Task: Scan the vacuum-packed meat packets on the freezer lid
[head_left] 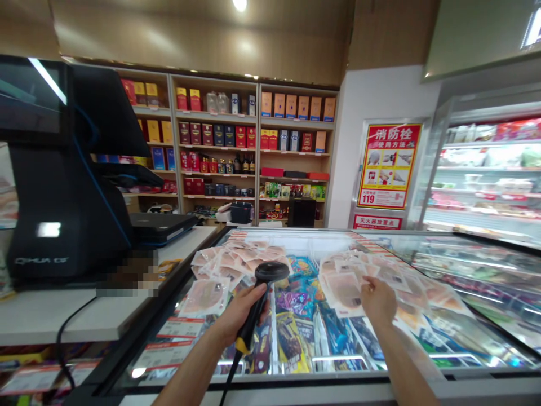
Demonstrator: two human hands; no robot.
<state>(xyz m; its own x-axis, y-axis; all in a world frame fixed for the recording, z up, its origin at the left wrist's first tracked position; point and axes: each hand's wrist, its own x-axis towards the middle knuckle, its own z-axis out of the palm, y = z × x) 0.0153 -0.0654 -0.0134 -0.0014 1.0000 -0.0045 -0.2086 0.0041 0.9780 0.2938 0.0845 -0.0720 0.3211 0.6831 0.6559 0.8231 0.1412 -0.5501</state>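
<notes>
My left hand (242,313) is wrapped round the handle of a black and yellow barcode scanner (270,272), its head held above the glass-topped freezer (249,379). A cable runs down from the handle. At the right, my right hand (380,301) is closed in a pinch at the edge of a clear flat packet (343,290) with pale pink contents. This packet lies in a spread pile of similar packets (393,270). Beyond the scanner is another pile (240,256), and a single packet (207,296) lies nearer, left of my left hand.
Colourful wrapped goods (296,332) show through the freezer glass. On the left, a counter (139,313) carries a black checkout terminal (63,197). Shelves of boxes and bottles (217,135) stand behind. A lit display fridge (486,175) is at the right.
</notes>
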